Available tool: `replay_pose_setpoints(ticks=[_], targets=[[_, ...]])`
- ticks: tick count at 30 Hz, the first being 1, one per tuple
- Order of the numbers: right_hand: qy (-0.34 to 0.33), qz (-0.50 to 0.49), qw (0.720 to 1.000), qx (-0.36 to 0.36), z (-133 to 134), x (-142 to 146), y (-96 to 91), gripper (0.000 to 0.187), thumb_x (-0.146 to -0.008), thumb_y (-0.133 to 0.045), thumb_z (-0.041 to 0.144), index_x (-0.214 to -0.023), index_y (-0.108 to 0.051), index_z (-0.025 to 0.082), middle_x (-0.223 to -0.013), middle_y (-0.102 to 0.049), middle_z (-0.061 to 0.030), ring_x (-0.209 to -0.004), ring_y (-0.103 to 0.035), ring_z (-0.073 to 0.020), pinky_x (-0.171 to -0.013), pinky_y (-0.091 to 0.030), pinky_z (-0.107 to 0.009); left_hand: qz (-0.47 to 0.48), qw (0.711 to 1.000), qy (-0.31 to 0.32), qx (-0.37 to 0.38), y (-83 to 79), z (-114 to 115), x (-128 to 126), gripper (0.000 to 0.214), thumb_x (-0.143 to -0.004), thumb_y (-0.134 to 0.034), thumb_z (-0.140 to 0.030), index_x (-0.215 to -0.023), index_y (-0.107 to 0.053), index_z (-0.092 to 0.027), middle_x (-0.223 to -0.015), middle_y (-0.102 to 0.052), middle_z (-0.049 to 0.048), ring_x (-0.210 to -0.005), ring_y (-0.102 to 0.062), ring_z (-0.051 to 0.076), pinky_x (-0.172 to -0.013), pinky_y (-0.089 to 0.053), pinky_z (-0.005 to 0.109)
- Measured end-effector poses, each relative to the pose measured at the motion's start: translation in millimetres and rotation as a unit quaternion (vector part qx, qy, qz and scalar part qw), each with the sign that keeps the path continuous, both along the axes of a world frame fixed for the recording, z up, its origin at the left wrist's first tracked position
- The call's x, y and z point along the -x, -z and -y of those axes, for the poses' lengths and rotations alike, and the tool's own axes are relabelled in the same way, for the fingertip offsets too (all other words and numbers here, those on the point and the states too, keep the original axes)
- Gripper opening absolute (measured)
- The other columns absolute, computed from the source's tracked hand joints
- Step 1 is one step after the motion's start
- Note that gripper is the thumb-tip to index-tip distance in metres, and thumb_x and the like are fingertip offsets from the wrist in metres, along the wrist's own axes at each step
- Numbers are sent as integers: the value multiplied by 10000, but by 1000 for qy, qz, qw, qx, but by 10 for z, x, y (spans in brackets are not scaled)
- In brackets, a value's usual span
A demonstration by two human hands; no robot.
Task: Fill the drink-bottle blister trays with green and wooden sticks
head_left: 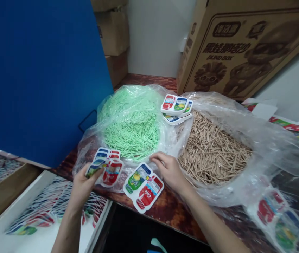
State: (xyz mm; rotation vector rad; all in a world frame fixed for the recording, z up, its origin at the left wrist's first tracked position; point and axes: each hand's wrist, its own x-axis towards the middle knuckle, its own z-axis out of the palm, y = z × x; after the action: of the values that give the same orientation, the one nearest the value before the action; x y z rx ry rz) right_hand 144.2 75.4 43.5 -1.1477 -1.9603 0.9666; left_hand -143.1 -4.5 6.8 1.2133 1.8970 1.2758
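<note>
1. Here's the table [176, 211], and side by side on it sit two bagged stick piles: left pile [135, 126], right pile [215, 154].
2. Between them, towards the back, a card stack [174, 104] rests on the plastic.
3. Behind the right pile stands a carton [218, 45]; boxes [115, 33] are stacked behind the left.
4. Down front, a single card [143, 188] lies just beside the right hand [170, 173].
5. Left of it, a card bunch [113, 172] in the left hand [84, 180].
6. Far left, a panel [36, 77]; before it, a crate [46, 242] with packs [41, 219] inside.
</note>
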Motion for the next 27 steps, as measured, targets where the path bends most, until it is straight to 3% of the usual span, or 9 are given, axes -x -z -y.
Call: replay_pose_setpoints(ticks=[3,6,9,12,16,20,24,27], targets=[[-42,187,975,-113,-322,259,194,180,-899,-471,104,-877,-643,155,-911,-660,-76,-919,-573,-206,-821,-427,-311,-134,990,-53,-4,210,-141,150,254,-745,-646,-404,-845,-665,-172,-681,-634,-11,-636,-577,171,-616,-447,262],[-98,371,905,-182,-483,418,305,168,-852,-490,63,-893,-638,130,-961,-635,-121,-953,-530,-251,-799,-404,-347,-263,961,-82,-25,402,-247,112,290,-794,-583,-395,-957,-663,-168,-858,-690,55,-799,-639,231,-740,-472,324],[-140,451,853,-223,-511,466,333,169,-849,-489,78,-930,-629,125,-990,-610,-143,-959,-504,-269,-785,-381,-373,-318,942,-101,-44,485,-282,55,364,-827,-546,-369,-1121,-620,-170,-1038,-688,111,-959,-639,272,-847,-464,377],[-168,475,829,-244,-504,488,330,159,-846,-488,93,-909,-632,119,-966,-602,-152,-949,-493,-277,-781,-363,-387,-292,946,-137,-23,478,-271,61,444,-839,-543,-383,-1237,-556,-187,-1139,-673,125,-1015,-636,284,-877,-462,395],[-184,476,816,-272,-501,561,349,173,-840,-486,105,-911,-643,89,-959,-603,-169,-944,-487,-289,-794,-346,-407,-234,958,-164,26,418,-237,88,478,-833,-560,-407,-1266,-534,-206,-1144,-677,114,-1007,-641,286,-852,-472,387],[-187,482,819,-251,-474,663,377,202,-830,-495,102,-943,-653,47,-951,-612,-200,-940,-490,-302,-797,-335,-417,-270,951,-148,40,377,-209,49,445,-844,-530,-380,-1246,-545,-189,-1142,-660,122,-1007,-622,301,-849,-461,410],[-187,470,833,-223,-461,663,382,204,-841,-482,99,-943,-653,55,-952,-627,-203,-935,-511,-293,-814,-332,-410,-318,937,-145,25,393,-173,-5,462,-859,-493,-386,-1256,-526,-152,-1107,-632,141,-1020,-592,309,-860,-454,423],[-179,444,859,-183,-522,529,367,193,-867,-461,108,-953,-634,98,-977,-648,-177,-949,-537,-271,-832,-332,-381,-335,931,-141,12,417,-135,-27,478,-859,-490,-387,-1266,-515,-138,-1063,-620,139,-1018,-581,312,-884,-447,429]])
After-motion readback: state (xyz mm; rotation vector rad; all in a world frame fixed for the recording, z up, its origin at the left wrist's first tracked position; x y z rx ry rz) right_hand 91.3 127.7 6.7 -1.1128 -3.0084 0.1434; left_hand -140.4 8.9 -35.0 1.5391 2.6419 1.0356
